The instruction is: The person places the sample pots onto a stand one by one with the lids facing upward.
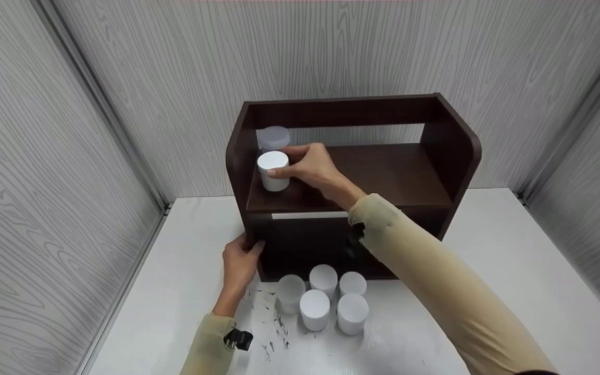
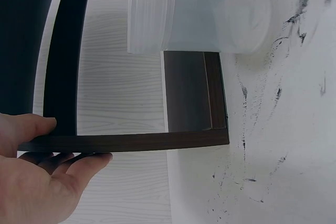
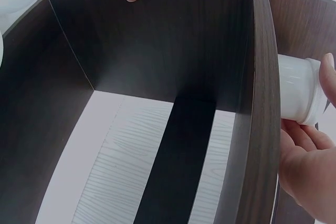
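Observation:
My right hand [image 1: 316, 167] pinches a white lidded jar [image 1: 274, 181] between thumb and fingers at the left end of the dark brown shelf unit's [image 1: 388, 169] upper board. Behind that jar, against the left side panel, stands another jar [image 1: 274, 136] with a translucent lid. In the right wrist view the held jar [image 3: 295, 87] is upright relative to the board, its base right at the surface. Lower down, my left hand [image 1: 240, 263] grips the front edge of the left side panel [image 2: 131, 141], thumb on the inner face and fingers outside.
Several white jars [image 1: 314, 310] stand grouped on the white table [image 1: 175, 291] before the lower compartment; a translucent one [image 2: 205, 14] is nearest the left hand. Dark scuff marks [image 1: 279, 325] streak the table. Wood-grain panels [image 1: 201, 62] enclose the back and sides.

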`<state>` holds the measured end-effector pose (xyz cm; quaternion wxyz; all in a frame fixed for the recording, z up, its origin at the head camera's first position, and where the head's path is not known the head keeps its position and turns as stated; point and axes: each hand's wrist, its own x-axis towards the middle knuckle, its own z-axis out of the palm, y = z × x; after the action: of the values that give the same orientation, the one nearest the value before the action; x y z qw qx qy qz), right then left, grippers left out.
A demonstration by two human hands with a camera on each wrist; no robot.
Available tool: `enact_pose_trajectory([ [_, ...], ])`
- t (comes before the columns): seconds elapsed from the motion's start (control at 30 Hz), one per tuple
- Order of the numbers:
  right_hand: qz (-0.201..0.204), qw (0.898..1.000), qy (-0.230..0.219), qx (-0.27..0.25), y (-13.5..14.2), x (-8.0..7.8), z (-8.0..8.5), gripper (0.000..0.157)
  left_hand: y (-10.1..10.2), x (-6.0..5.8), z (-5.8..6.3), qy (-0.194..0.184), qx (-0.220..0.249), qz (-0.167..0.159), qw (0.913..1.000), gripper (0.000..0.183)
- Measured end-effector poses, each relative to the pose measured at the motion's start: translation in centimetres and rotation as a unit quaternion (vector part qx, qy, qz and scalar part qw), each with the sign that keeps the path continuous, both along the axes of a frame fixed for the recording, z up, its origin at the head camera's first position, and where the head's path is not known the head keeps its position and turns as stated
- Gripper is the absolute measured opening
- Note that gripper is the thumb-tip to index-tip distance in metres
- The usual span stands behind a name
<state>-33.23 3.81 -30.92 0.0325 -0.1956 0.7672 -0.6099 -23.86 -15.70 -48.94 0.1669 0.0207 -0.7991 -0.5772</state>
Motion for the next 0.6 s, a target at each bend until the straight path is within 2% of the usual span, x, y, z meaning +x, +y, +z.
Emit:
enact_pose_trajectory([
  [0.6, 0.001, 1.0, 0.006, -0.015, 0.71, 0.18, -0.36, 0.063, -0.03, -0.24, -0.22, -0.01, -0.005, 0.001, 0.9999, 0.031],
])
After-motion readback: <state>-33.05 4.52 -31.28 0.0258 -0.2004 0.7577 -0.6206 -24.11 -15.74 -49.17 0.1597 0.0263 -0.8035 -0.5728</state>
